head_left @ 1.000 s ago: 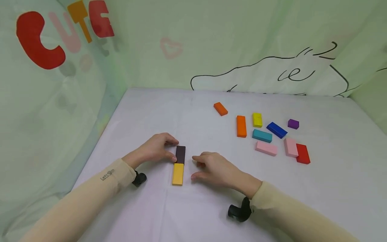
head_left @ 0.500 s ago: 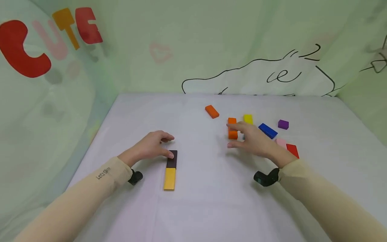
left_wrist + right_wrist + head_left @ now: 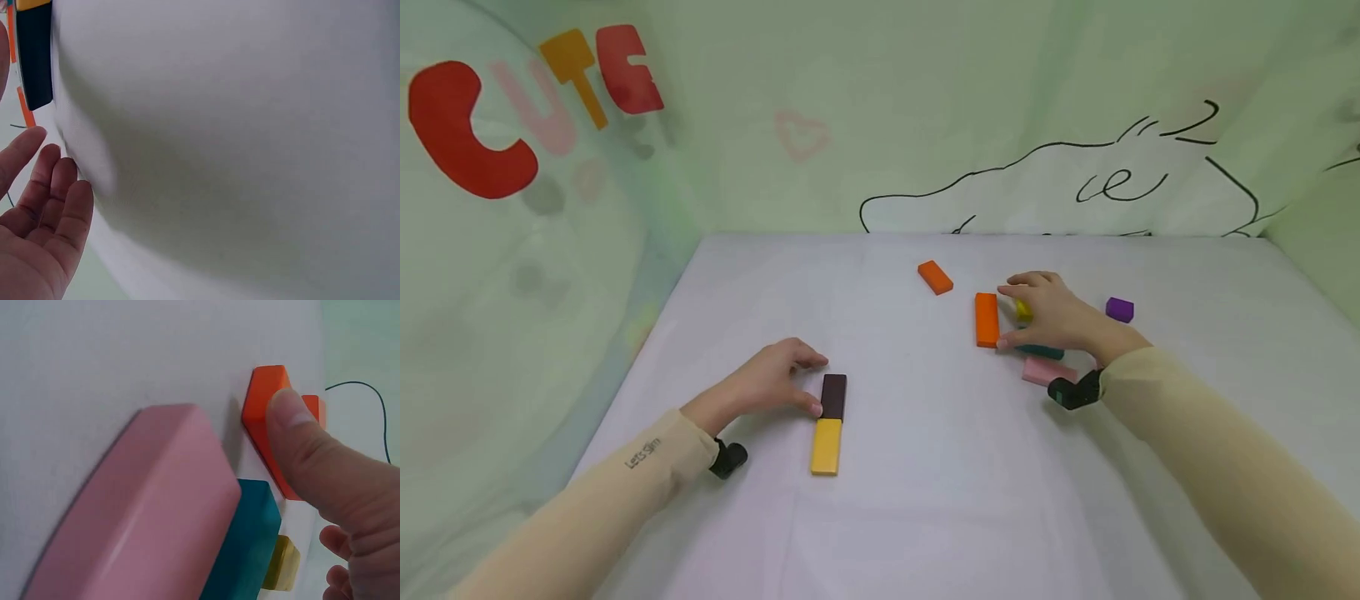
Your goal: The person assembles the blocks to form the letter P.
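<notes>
Fingers spread, my left hand (image 3: pixel 760 383) lies to the left of a dark brown block (image 3: pixel 833 397); its thumb tip is at that block's side. The brown block stands end to end with a golden yellow block (image 3: pixel 826 448). On the right, my right hand (image 3: pixel 1051 315) hovers over a cluster of blocks with thumb and fingers apart. Its thumb overlaps the near end of an upright-lying orange block (image 3: pixel 262 406) in the right wrist view; whether it touches cannot be told. A yellow block (image 3: pixel 1024 312) is partly hidden beneath the right hand.
Near the right hand lie a teal block (image 3: pixel 1047 353) and a pink block (image 3: pixel 1045 371). A second orange block (image 3: pixel 936 277) sits farther back, and a purple block (image 3: pixel 1120 310) to the right. Blue and red blocks are hidden by the right arm. A drawn-on curtain (image 3: pixel 760 183) borders the table.
My right hand has moved from beside the brown block, right and away, to the orange block. The left hand stays by the brown block, its thumb now at the block's side. The view shifted slightly.
</notes>
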Tool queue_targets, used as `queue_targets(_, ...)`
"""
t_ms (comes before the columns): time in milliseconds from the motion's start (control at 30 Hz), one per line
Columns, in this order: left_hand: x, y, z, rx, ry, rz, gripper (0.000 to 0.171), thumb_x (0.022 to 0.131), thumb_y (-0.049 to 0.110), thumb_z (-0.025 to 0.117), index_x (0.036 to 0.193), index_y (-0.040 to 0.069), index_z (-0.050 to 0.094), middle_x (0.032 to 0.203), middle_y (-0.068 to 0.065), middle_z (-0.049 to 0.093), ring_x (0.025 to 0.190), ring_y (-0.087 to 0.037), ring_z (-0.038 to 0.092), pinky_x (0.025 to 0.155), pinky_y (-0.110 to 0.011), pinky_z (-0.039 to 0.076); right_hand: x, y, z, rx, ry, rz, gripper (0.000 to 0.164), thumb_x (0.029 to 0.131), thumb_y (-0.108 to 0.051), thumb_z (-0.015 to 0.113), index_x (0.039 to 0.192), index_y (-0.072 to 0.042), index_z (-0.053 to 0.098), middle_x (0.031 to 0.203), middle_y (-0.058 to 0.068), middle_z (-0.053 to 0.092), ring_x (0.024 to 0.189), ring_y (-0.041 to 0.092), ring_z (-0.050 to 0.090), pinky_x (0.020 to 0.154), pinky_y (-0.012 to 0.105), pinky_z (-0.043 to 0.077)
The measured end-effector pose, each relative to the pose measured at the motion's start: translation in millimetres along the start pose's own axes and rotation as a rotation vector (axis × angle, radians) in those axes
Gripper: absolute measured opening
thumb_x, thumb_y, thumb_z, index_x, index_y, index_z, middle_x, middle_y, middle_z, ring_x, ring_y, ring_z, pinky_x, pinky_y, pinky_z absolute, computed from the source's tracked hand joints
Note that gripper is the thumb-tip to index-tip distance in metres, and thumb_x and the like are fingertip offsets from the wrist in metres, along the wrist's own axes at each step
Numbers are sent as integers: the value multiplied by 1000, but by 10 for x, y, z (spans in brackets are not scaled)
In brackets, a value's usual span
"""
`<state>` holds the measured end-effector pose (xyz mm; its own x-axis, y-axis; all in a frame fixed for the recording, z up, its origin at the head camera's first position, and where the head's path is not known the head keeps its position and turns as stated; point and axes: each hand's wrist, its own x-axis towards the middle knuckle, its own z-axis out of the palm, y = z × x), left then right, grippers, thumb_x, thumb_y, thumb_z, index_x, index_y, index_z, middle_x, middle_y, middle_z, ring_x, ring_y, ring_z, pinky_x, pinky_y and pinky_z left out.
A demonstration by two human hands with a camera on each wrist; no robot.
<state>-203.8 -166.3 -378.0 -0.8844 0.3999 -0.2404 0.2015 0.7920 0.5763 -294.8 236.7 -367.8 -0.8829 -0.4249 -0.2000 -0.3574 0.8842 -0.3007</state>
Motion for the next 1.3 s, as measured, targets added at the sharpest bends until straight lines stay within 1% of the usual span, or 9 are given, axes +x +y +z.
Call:
queue_targets(100,-74,-25,22,40,-7,15,79,72,24,94,140,2,60,137,-15,61,129,-33,57,113,-47,45,23,15,2,-5,-4,0,95,81,-50,83,152,0,45,157,29,33,144,57,18,111,77,31)
queue_targets(200,-185,-35,54,69,-31,43,92,69,26,96,147,1,53,143,-17,55,134,-35,53,116,-49,43,39,17,6,-8,-5,-3,94,80,-50,84,150,1,47,156,30,34,144,57,19,111,77,31)
queue_targets(333,-315,-15,126,52,-67,70,109,65,27,98,154,-1,40,152,-20,44,142,-36,43,119,-50,39,50,26,18,-14,-3,-11,91,81,-48,85,148,2,49,154,30,37,144,57,19,111,78,30)
queue_targets(433,-355,13,181,25,-79,71,121,63,29,100,158,0,31,157,-21,36,147,-37,35,121,-51,37,43,39,10,-18,1,-15,88,81,-48,85,146,2,52,153,31,38,144,58,19,111,78,29)
queue_targets(533,-372,23,220,19,-81,70,127,61,31,100,159,0,25,159,-22,31,148,-38,31,121,-52,36,35,41,9,-11,4,-15,87,81,-48,85,144,3,53,153,32,38,143,58,19,111,78,28)
queue_targets(767,-380,9,245,51,-66,60,128,60,34,101,159,1,27,159,-20,30,149,-37,28,121,-51,36,53,10,18,-8,1,-22,87,81,-48,85,144,3,54,153,32,39,143,58,21,111,78,29)
queue_targets(1000,-384,-5,246,84,-51,77,126,59,35,101,158,1,30,159,-21,31,149,-38,28,122,-51,35,66,-15,15,-6,-17,-29,86,83,-48,83,146,3,52,153,32,38,143,59,21,112,77,28)
queue_targets(1133,-383,-4,251,76,-50,73,125,59,35,101,157,1,31,159,-21,31,148,-38,29,121,-52,35,70,-12,21,-9,-17,-38,89,82,-49,83,146,5,51,153,33,39,142,60,22,112,77,27)
queue_targets(1300,-376,9,256,76,-50,69,125,59,36,101,157,2,32,158,-20,32,147,-38,30,121,-52,36,90,-11,-13,3,-58,-21,96,82,-52,82,150,4,46,155,33,35,143,60,20,111,79,26)
